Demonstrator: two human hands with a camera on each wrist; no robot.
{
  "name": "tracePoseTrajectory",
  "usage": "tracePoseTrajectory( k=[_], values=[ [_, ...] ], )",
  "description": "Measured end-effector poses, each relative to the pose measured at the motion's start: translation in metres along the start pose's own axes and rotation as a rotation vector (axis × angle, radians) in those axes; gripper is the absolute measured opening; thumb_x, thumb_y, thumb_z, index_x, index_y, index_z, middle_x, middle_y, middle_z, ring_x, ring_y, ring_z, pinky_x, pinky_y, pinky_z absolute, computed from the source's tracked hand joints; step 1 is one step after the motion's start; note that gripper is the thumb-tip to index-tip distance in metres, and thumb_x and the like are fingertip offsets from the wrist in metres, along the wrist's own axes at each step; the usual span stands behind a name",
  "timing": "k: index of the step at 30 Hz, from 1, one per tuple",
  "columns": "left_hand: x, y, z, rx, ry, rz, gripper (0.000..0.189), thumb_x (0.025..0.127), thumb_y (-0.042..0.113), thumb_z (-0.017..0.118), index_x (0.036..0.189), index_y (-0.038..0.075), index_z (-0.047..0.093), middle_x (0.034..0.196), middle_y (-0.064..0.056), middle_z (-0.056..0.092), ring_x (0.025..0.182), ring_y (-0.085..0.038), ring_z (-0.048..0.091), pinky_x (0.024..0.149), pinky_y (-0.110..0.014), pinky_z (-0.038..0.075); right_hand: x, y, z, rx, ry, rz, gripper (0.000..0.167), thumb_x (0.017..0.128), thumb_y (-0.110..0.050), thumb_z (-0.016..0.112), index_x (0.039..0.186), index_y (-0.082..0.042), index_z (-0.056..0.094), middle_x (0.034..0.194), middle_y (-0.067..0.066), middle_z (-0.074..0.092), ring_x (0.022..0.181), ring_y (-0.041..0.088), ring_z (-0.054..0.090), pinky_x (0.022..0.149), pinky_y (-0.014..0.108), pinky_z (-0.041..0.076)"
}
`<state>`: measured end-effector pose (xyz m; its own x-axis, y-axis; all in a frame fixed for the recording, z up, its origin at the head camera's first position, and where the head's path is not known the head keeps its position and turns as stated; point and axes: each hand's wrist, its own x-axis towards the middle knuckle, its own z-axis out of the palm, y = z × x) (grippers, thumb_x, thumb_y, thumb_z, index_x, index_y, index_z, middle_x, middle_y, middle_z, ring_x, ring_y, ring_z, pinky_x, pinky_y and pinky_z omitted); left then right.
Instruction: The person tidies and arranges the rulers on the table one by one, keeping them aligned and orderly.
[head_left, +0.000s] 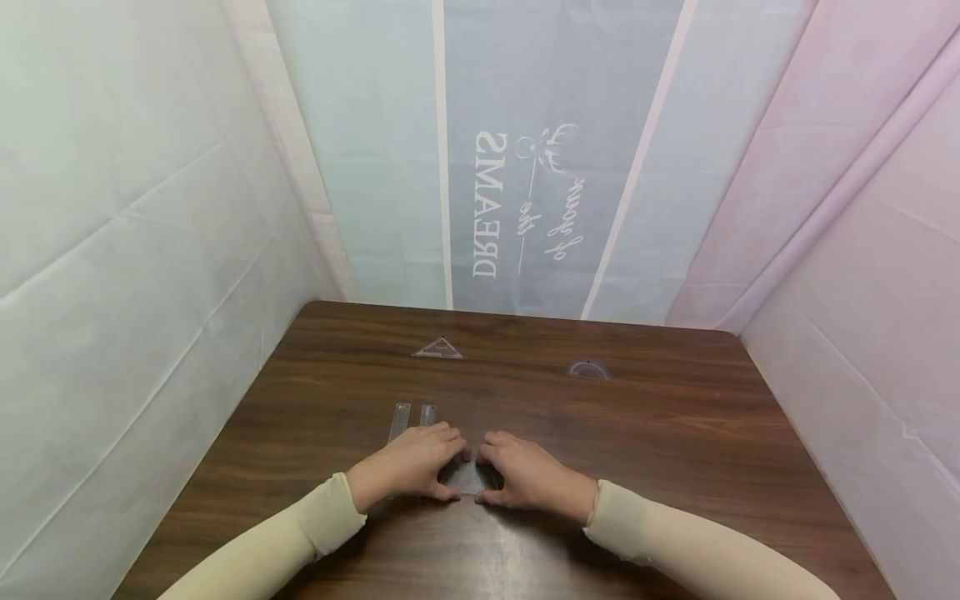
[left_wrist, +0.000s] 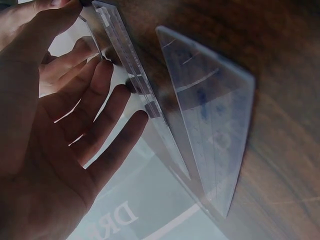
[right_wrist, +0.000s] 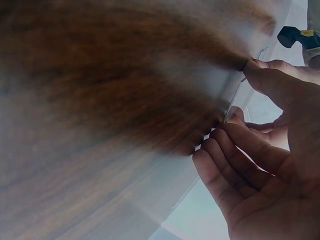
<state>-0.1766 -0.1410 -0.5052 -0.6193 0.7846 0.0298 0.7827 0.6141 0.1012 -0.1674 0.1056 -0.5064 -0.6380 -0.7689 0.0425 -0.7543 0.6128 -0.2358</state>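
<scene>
A clear flat plastic piece [head_left: 470, 479] lies low at the table's near middle, between both hands; fingers cover its sides, so its full outline is hidden. My left hand [head_left: 418, 460] holds its left side, thumb at the near edge and bent fingers at the far one. From the opposite side my right hand [head_left: 534, 473] grips it the same way, and in the right wrist view its fingertips meet the wood beside the piece's thin edge [right_wrist: 233, 100]. Just beyond the left hand lie two clear rulers, the left one [head_left: 401, 419] and the right one [head_left: 428, 413], partly covered.
Farther back on the dark wooden table [head_left: 675, 433] lie a clear set square [head_left: 439, 350] and, to its right, a clear protractor [head_left: 588, 371]. Pale cloth hangs on the left, the right and behind, with a printed blue panel [head_left: 525, 83] at the back.
</scene>
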Motion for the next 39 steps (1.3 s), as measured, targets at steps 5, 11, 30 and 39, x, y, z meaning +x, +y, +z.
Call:
tracePoseTrajectory(
  k=[5,11,30,39],
  values=[
    [-0.0004,0.0003,0.0008,-0.003,-0.002,-0.003,0.049,0.084,0.053,0.090,0.116,0.020,0.071,0.106,0.009,0.066,0.099,-0.007,0.059,0.080,-0.027,0.056,-0.0006,-0.0004,0.0009,-0.004,-0.003,0.000,0.040,0.091,-0.047,0.087,0.110,-0.015,0.072,0.106,-0.006,0.060,0.096,0.008,0.060,0.082,0.029,0.057],
    [-0.0014,0.0005,-0.0001,-0.003,0.001,-0.004,0.049,0.083,0.053,0.091,0.115,0.020,0.071,0.108,0.008,0.068,0.102,-0.009,0.061,0.084,-0.028,0.057,-0.0011,-0.0014,0.0014,0.000,-0.014,0.006,0.041,0.092,-0.047,0.086,0.112,-0.015,0.073,0.109,-0.005,0.062,0.105,0.013,0.065,0.087,0.031,0.059],
    [-0.0013,0.0001,-0.0027,-0.013,0.008,0.000,0.051,0.084,0.054,0.090,0.117,0.020,0.071,0.105,0.010,0.066,0.099,-0.007,0.059,0.079,-0.026,0.055,-0.0026,-0.0022,0.0001,-0.022,0.006,-0.003,0.043,0.092,-0.047,0.086,0.114,-0.013,0.073,0.114,-0.002,0.064,0.112,0.018,0.067,0.091,0.034,0.060],
    [-0.0012,-0.0009,-0.0020,-0.033,-0.016,-0.030,0.053,0.085,0.056,0.088,0.120,0.021,0.070,0.108,0.011,0.065,0.100,-0.006,0.057,0.079,-0.026,0.055,-0.0034,-0.0030,-0.0023,-0.018,0.012,0.005,0.045,0.092,-0.047,0.087,0.116,-0.011,0.073,0.114,-0.001,0.064,0.114,0.020,0.067,0.095,0.035,0.060]
  ],
)
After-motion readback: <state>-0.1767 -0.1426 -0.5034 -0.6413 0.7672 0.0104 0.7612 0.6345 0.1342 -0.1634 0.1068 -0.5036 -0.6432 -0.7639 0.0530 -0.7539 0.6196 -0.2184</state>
